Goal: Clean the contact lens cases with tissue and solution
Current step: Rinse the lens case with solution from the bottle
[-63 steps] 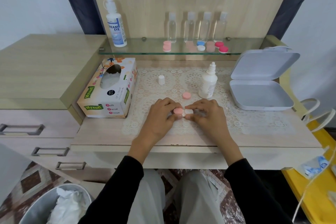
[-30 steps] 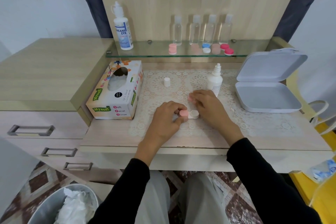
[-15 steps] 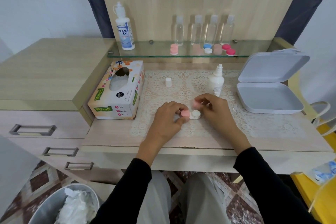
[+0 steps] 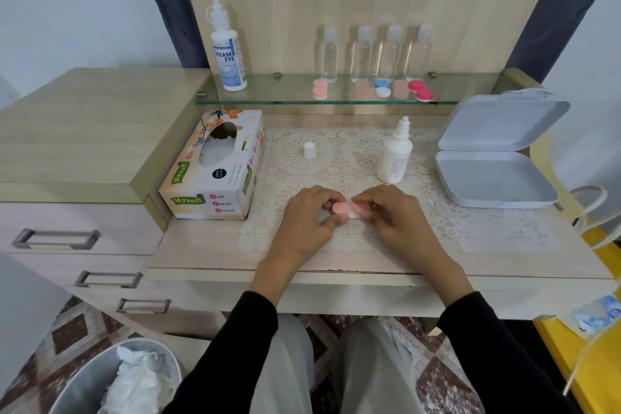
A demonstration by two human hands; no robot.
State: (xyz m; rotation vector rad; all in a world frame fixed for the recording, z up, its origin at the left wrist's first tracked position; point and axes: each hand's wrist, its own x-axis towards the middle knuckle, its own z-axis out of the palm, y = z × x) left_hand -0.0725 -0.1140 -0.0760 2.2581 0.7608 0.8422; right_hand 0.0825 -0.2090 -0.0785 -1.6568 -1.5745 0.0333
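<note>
Contact lens case [image 4: 341,208], small, white plastic with two round pink screw caps, lies on the cream lace mat [image 4: 470,228] at the front middle of the pale wooden desk [image 4: 201,245], between both hands. The left hand [image 4: 307,225] pinches the left cap between thumb and forefinger; the right hand [image 4: 396,218] pinches the right cap the same way, its remaining fingers curled. Right of them a grey plastic hinged box [image 4: 494,185] sits with its lid raised. At the mat's left edge stands a printed cardboard tissue box [image 4: 215,178], white tissue showing in its oval slot. On the floor, a round metal bin [image 4: 87,376] holds crumpled white tissue [image 4: 134,380]. Behind, a glass shelf [image 4: 285,91] carries a tall white-and-blue solution bottle [image 4: 226,54], four clear plastic bottles [image 4: 376,54] and several more lens cases [image 4: 383,89]. Just beyond the right hand stands a small white dropper bottle [image 4: 395,158], uncapped; a small white cap [image 4: 309,150] stands apart, left of it, on the mat
</note>
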